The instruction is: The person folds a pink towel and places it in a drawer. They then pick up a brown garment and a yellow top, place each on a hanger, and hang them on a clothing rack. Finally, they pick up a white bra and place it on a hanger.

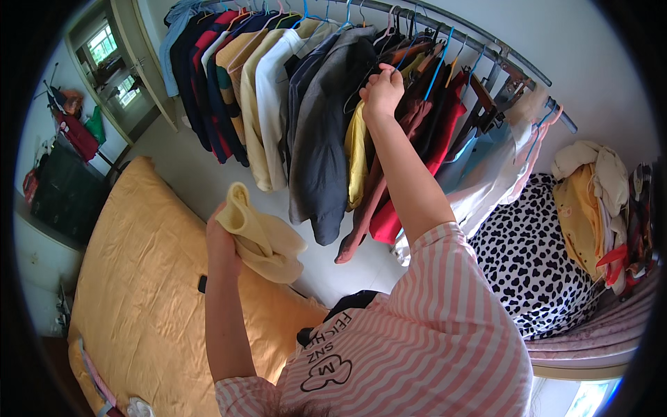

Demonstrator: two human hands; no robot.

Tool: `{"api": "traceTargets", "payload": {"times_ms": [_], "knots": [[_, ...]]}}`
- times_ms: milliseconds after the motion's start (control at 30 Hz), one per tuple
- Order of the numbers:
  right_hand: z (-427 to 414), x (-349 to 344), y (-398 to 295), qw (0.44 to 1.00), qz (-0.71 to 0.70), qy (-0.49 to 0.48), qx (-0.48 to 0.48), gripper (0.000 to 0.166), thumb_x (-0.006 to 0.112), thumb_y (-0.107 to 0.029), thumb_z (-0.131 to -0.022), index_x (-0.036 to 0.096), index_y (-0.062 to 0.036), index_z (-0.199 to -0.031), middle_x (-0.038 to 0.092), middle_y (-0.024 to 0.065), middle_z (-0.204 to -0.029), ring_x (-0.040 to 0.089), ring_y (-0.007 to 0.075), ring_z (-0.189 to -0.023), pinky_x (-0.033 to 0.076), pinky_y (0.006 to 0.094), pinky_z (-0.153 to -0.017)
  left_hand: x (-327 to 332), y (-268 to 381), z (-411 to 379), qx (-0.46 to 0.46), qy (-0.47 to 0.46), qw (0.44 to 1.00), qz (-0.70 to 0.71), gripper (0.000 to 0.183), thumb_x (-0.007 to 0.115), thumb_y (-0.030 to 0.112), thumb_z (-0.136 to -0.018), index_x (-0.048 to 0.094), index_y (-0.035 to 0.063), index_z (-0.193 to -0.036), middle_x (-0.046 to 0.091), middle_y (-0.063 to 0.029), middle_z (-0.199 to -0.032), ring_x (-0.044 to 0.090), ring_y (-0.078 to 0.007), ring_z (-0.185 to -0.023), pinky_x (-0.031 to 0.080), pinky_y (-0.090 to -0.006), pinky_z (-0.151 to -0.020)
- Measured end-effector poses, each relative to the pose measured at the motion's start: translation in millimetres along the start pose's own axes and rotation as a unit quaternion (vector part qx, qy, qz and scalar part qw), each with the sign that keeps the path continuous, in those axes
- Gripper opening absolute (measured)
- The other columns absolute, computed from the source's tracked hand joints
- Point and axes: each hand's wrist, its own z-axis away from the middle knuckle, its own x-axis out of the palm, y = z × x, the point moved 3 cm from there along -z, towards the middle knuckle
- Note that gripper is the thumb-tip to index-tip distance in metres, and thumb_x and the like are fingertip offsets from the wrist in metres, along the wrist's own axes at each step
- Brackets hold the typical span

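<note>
My left hand (pixel 221 237) is shut on a bunched cream knit garment (pixel 268 245), its ribbed opening facing up. It hangs above the near edge of the bed, over the floor. My right hand (pixel 383 91) is raised to the clothes rail (pixel 432 21), fingers curled at a thin dark wire hanger (pixel 350 99); the grip itself is partly hidden. Left of that hand hangs a dark grey jacket (pixel 328 140). A shiny yellow garment (pixel 356 156) hangs just beneath, beside a reddish-brown one (pixel 375 200).
A bed with an orange-yellow sheet (pixel 140 250) fills the left, with a small black object (pixel 202 284) on it. A black-and-white spotted cover (pixel 531 255) stands at right, near piled clothes (pixel 583 208). An open door (pixel 146 68) is at far left.
</note>
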Motion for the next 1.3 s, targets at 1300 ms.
{"api": "traceTargets", "payload": {"times_ms": [1300], "knots": [[-11.5, -18.7, -23.3, 0.994, 0.093, 0.042, -0.024, 0.023, 0.038, -0.020, -0.098, 0.053, -0.0070, -0.111, 0.043, -0.0015, -0.063, 0.034, 0.0067, -0.046, 0.027, 0.0227, -0.039, -1.8, -7.6, -27.9, -0.032, -0.066, 0.997, -0.022, 0.024, 0.045, 0.022, -0.092, 0.058, 0.0052, -0.101, 0.060, -0.0028, -0.091, 0.059, -0.0130, -0.083, 0.049, -0.0287, -0.075]]}}
